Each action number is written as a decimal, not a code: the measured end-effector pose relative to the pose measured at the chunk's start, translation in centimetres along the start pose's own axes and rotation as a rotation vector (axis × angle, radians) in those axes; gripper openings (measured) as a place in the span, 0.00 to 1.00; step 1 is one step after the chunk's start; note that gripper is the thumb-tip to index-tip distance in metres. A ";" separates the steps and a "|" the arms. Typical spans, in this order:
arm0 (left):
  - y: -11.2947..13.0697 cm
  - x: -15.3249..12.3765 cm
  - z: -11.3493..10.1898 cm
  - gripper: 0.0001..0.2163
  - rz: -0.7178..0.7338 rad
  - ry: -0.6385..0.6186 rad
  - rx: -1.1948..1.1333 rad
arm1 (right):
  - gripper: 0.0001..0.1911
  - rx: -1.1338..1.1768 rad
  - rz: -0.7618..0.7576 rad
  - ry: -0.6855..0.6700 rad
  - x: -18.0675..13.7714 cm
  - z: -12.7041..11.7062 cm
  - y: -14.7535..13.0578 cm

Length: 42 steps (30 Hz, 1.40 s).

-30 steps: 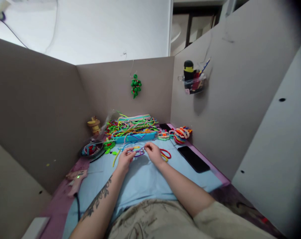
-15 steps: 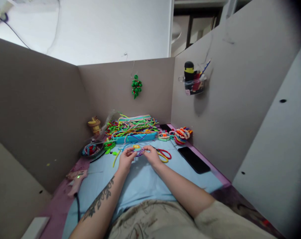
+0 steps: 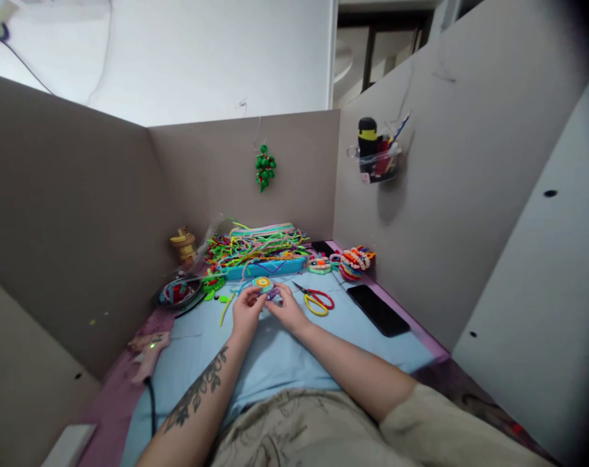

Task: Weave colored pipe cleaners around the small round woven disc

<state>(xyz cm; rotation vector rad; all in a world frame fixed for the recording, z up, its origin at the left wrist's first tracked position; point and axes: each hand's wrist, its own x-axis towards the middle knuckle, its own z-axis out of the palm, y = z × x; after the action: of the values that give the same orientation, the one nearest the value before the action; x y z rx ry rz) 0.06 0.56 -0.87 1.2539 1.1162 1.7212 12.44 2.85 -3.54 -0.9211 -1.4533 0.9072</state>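
Note:
Between my two hands is a small round coiled craft piece, with a yellow and orange centre, a light blue-green ring and purple at its lower right edge. It looks made of fuzzy pipe cleaners. My left hand pinches its left side, thumb and fingers closed. On the other side, my right hand grips the purple part with bent fingers. The fingertips hide part of the piece. Scissors with one red and one yellow handle lie just right of my right hand. A yellow pipe cleaner lies left of my left hand.
A blue tray heaped with colourful pipe cleaners stands at the back. A glue gun with a green light lies at left, near a dark bowl. A black phone lies at right. Grey partitions enclose the table.
My right hand has turned and come closer to my left, its fingers now lower on the purple part. The scissors show more fully. The craft piece is tilted a little more upright.

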 end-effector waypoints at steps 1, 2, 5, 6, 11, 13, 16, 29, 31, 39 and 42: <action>0.1 0.0 0.0 0.16 0.002 -0.003 0.005 | 0.13 -0.003 -0.006 0.004 0.1 -0.1 0.0; 0.1 -0.1 0.0 0.15 0.002 -0.005 0.010 | 0.10 -0.006 -0.011 0.010 0.2 -0.2 0.0; 0.2 -0.2 0.0 0.15 0.004 -0.009 0.020 | 0.06 -0.026 -0.021 0.038 0.4 -0.6 -0.3; 0.2 -0.2 0.0 0.15 0.005 -0.009 0.022 | 0.04 -0.035 -0.024 0.047 0.4 -0.7 -0.4; 0.3 -0.2 -0.1 0.16 0.006 -0.007 0.023 | 0.08 -0.059 -0.043 0.037 0.2 -0.8 -1.1; 0.3 -0.2 -0.1 0.16 0.012 0.001 0.019 | 0.05 -0.044 -0.042 0.034 0.0 -0.7 -1.3; 0.3 -0.1 0.0 0.15 0.017 0.017 0.014 | 0.04 -0.003 -0.033 0.035 -0.6 -0.5 -1.8; 0.1 0.6 -0.6 0.19 -0.038 0.078 -0.036 | 0.10 0.092 -0.077 -0.001 -0.2 -0.9 -1.9; 0.1 0.5 -0.5 0.18 -0.048 0.058 -0.035 | 0.10 0.079 -0.070 0.051 0.1 -1.0 -1.7; 0.0 -0.1 0.2 0.18 -0.084 -0.030 -0.015 | 0.10 0.002 -0.053 0.164 0.2 -0.8 -1.6; 0.1 -0.3 0.3 0.18 -0.096 -0.042 -0.007 | 0.09 -0.038 -0.061 0.207 0.3 -1.1 -1.5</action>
<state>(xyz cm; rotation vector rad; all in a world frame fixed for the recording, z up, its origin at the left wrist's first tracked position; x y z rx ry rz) 0.39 0.35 -0.77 1.2072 1.1269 1.6191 13.42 2.61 -1.95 -0.9643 -1.3170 0.7191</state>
